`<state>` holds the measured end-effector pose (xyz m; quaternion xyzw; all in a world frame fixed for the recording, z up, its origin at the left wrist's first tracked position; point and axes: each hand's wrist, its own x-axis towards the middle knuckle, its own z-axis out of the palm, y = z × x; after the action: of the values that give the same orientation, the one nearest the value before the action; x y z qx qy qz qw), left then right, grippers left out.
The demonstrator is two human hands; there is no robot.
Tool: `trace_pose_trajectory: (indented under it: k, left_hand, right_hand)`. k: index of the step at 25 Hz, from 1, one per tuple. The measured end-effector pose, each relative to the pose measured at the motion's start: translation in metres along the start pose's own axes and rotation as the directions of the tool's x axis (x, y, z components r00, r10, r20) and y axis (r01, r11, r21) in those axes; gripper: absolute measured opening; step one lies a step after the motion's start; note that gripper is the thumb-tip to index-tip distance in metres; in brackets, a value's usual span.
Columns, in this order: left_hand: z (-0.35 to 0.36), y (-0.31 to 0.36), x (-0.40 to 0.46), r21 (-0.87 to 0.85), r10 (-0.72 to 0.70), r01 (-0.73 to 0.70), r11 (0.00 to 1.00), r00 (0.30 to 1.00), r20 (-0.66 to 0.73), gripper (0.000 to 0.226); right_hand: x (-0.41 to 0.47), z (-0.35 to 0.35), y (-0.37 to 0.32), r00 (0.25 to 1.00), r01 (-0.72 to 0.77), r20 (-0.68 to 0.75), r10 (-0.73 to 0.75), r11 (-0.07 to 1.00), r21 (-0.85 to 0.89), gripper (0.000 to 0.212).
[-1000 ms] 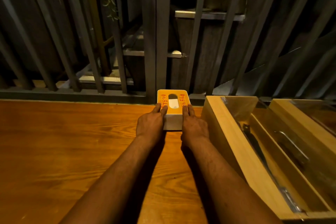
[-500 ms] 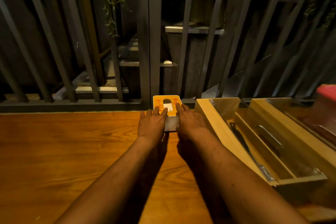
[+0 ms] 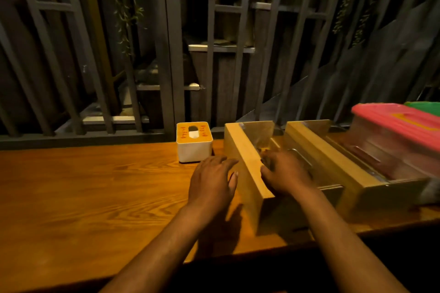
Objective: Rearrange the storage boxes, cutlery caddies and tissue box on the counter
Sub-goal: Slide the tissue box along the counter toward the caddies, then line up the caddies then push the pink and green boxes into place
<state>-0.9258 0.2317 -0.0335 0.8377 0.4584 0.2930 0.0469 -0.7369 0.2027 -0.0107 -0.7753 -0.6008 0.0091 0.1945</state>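
Between both hands (image 3: 210, 179) (image 3: 284, 173): cutlery caddy (image 3: 247, 164).

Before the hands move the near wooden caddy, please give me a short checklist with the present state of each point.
1. Left hand on the caddy's outer left wall: ok.
2. Right hand inside the near wooden caddy: ok, firm grip: cannot tell.
3. Tissue box stands apart from both hands: ok.
4. Counter left of the caddy is free: ok.
5. Cutlery under the right hand: cannot tell.

My left hand (image 3: 210, 179) and right hand (image 3: 284, 172) now off the tissue box (image 3: 194, 141), on the nearest caddy (image 3: 247, 169).
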Motion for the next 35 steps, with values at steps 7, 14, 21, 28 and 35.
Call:
trace_pose_trajectory:
  k: [7,14,21,28,35]
  left_hand:
    - [0.048,0.093,-0.019,-0.038,-0.112,0.114,0.993,0.992,0.049,0.045]
    - [0.077,0.114,-0.042,0.11,-0.204,0.191,0.975,0.972,0.119,0.061]
    - [0.085,0.098,-0.02,0.178,-0.209,0.2,0.964,0.977,0.037,0.061]
    - [0.09,0.07,0.017,0.136,-0.205,0.198,0.971,0.978,0.039,0.06]
    - [0.102,0.052,0.041,0.121,-0.19,0.186,0.975,0.982,0.022,0.059]
  right_hand:
    - [-0.034,-0.008,0.103,0.992,0.124,-0.029,-0.122,0.988,0.088,0.056]
    - [-0.036,-0.011,0.149,0.925,0.369,0.145,-0.351,0.921,-0.128,0.095]
    - [-0.009,-0.007,0.142,0.904,0.419,0.155,-0.399,0.899,-0.126,0.092]
    - [0.03,0.007,0.126,0.919,0.385,0.14,-0.368,0.915,-0.123,0.092]
    - [0.062,0.019,0.123,0.923,0.375,0.142,-0.359,0.92,-0.114,0.094]
